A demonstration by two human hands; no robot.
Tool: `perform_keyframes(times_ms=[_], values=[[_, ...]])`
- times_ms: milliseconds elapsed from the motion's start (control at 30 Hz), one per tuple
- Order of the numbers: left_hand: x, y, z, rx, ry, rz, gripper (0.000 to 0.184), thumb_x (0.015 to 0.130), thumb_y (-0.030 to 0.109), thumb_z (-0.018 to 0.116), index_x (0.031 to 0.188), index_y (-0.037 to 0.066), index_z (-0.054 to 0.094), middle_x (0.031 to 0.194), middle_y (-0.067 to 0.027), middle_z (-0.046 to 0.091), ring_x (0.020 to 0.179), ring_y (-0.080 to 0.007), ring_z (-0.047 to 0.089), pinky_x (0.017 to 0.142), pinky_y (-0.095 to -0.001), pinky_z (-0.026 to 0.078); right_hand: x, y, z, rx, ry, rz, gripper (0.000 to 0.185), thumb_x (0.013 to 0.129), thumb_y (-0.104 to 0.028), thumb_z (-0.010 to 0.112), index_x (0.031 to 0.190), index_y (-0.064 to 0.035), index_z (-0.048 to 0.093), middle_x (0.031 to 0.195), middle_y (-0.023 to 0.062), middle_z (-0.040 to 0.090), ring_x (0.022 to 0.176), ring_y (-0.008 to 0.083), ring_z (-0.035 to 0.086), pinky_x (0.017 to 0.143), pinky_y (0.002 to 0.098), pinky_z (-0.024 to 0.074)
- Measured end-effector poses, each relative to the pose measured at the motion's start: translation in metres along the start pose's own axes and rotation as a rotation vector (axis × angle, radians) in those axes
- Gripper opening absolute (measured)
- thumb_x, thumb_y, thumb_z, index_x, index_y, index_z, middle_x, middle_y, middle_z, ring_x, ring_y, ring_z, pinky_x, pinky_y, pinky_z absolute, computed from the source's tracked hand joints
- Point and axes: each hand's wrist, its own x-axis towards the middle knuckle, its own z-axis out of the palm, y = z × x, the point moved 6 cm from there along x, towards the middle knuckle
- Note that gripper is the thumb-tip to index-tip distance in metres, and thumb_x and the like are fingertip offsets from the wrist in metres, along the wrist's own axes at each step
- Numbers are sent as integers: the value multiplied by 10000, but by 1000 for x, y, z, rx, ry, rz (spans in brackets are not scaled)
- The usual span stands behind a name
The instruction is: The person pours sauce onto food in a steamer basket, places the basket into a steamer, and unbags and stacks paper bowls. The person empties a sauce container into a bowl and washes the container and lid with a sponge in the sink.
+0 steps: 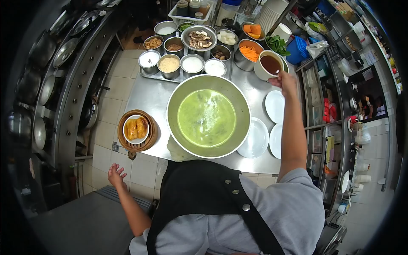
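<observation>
At the right side of the steel table, my right hand (285,82) grips the near rim of a white cup (261,71) with dark brown liquid (271,64) in it. Whether the cup rests on something or is lifted, I cannot tell. My left hand (117,175) hangs off the table's left end, fingers apart, with nothing in it. Nearest to it is a bamboo steamer (153,131) holding a white bowl of yellow-brown rolls (137,128). Between my arms stands a large metal basin (244,95) of pale green liquid (206,118) with darker patches.
White plates (253,140) lie right of the basin. Behind it, a tray (158,78) carries several metal pots, with sliced mushrooms (199,40) in a raised bowl. Carrot strips (248,53) and leafy greens (277,45) are near the cup. Shelves (314,102) line the right side.
</observation>
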Motion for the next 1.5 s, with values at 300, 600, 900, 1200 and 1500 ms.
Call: perform_keyframes(times_ms=[300, 600, 900, 1200, 1500], values=[[-14, 18, 10, 59, -56, 51, 360, 942, 304, 570, 1187, 41, 580, 1123, -97, 637, 866, -203, 652, 567, -302, 509, 35, 170, 10, 165, 32, 173, 310, 879, -141, 544, 992, 146, 505, 831, 267, 660, 663, 328, 701, 554, 334, 608], [-33, 41, 54, -8, -99, 145, 301, 926, 261, 587, 1106, 22, 621, 1048, -83, 660, 821, -170, 657, 565, -283, 511, 39, 101, 3, -957, 167, -95, 656, 767, -591, 710, 868, 56, 664, 810, 137, 678, 707, 222, 644, 689, 316, 510], [-30, 40, 73, -44, -161, 126, 276, 920, 248, 609, 1090, 33, 641, 984, -58, 669, 778, -155, 652, 559, -255, 498, -134, -41, 211, -718, -484, -838, 275, 825, -182, 726, 1046, -28, 671, 879, 45, 643, 791, 119, 578, 657, 247, 478], [15, -14, 4, -12, -109, 15, 415, 907, 324, 617, 1208, 47, 547, 1097, -92, 634, 877, -224, 648, 611, -344, 511, -150, -65, 276, -677, -653, -530, 305, 813, -241, 722, 999, -4, 676, 927, 101, 661, 855, 180, 621, 791, 308, 491], [15, -105, -71, 62, -8, -280, 313, 911, 300, 591, 1156, 126, 504, 927, -53, 603, 720, -220, 591, 535, -386, 454, 102, -100, 172, -57, -183, -206, 176, 890, -206, 607, 1009, -79, 632, 830, 8, 638, 658, 79, 566, 541, 235, 471]])
